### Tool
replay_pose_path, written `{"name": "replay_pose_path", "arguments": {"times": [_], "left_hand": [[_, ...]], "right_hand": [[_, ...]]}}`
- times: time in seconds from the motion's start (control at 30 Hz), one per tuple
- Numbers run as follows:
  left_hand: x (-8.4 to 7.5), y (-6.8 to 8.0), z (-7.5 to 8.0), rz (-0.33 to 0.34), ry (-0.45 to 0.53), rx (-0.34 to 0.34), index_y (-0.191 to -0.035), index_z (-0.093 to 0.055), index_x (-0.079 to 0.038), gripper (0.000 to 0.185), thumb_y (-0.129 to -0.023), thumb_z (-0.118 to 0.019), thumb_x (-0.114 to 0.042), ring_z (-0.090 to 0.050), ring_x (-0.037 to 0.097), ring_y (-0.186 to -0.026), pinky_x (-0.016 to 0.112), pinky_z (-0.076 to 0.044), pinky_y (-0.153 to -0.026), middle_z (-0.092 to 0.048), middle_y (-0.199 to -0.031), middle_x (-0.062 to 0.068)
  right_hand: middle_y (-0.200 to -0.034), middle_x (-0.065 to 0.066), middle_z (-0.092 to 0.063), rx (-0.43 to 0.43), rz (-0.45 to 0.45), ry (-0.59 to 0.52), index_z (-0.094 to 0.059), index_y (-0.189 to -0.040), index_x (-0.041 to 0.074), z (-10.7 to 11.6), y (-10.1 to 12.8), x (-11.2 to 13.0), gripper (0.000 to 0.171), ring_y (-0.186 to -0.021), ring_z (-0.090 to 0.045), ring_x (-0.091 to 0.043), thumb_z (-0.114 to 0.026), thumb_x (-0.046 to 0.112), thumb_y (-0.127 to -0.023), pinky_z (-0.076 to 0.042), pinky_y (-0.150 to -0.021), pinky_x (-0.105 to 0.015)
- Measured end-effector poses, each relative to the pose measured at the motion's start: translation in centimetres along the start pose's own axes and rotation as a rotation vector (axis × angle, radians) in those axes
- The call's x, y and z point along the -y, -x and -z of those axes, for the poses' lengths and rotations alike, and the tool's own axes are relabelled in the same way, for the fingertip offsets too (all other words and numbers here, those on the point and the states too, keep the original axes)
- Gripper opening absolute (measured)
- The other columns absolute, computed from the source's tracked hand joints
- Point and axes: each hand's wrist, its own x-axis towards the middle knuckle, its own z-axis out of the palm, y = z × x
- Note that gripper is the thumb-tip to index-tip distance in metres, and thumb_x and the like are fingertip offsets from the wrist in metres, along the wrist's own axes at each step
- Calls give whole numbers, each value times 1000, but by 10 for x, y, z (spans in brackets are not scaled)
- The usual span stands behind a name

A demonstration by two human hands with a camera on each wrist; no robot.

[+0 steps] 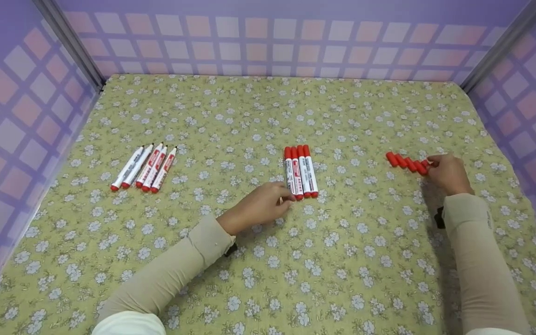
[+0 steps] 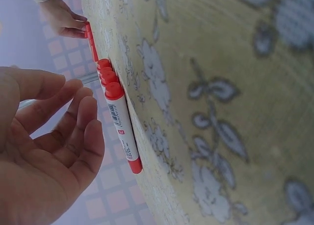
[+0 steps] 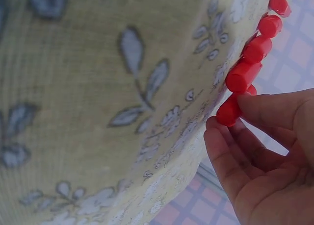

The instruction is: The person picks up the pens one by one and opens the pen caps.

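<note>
left hand (image 1: 259, 204) relaxed, fingers loose beside the near ends of four capped markers (image 1: 300, 171) mid-bench. right hand (image 1: 447, 173) pinches the nearest of the loose red caps (image 1: 405, 162), lined up right. five uncapped markers (image 1: 144, 167) lie sorted at left.

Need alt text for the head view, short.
Two hands in beige sleeves work over a floral tablecloth: the left hand touches the near end of four capped red markers at centre, while the right hand pinches the nearest of a row of loose red caps. Five uncapped markers lie at left; purple checked walls surround the table.
</note>
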Motion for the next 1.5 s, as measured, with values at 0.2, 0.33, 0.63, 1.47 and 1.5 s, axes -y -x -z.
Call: {"name": "replay_pose_path", "arguments": {"times": [0.2,0.33,0.63,1.47,1.5], "left_hand": [[0,-1,0,2,12,2,-111,-71,-7,23,-96,-55,-14,-51,10,-67,22,-42,-57,-65,-111,4],[0,-2,-1,7,15,1,-111,-71,-7,23,-95,-56,-13,-51,9,-68,21,-43,-57,-66,-109,3],[0,-5,0,54,14,-5,-108,-71,-8,22,-97,-53,-17,-52,11,-68,24,-44,-57,-64,-100,1],[14,-43,14,300,163,-62,-140,-45,0,46,-99,-50,-20,-39,9,-47,24,-34,-43,-53,-74,2],[14,-45,14,299,178,-62,-136,-48,0,43,-99,-50,-20,-37,9,-45,24,-34,-42,-50,-68,1]], "right_hand": [[-121,-38,-55,9,-7,4,-48,-133,-13,-1,-2,-3,42,-101,-59,-44,-44,4,-94,-52,-76,-45],[-119,-36,-57,-1,-9,5,-50,-133,-12,-1,-1,-1,43,-92,-61,-37,-42,4,-94,-50,-65,-33],[-120,-36,-57,-14,-1,-23,-48,-134,-11,-2,2,1,42,-83,-63,-30,-41,12,-99,-48,-59,-29],[-127,-33,-55,-33,124,-27,-47,-138,-7,-4,6,39,44,-59,-50,-21,-43,17,-100,-40,-48,-28],[-125,-33,-56,-35,134,-27,-48,-137,-7,-4,7,41,44,-60,-52,-22,-43,16,-100,-41,-48,-28]]}}
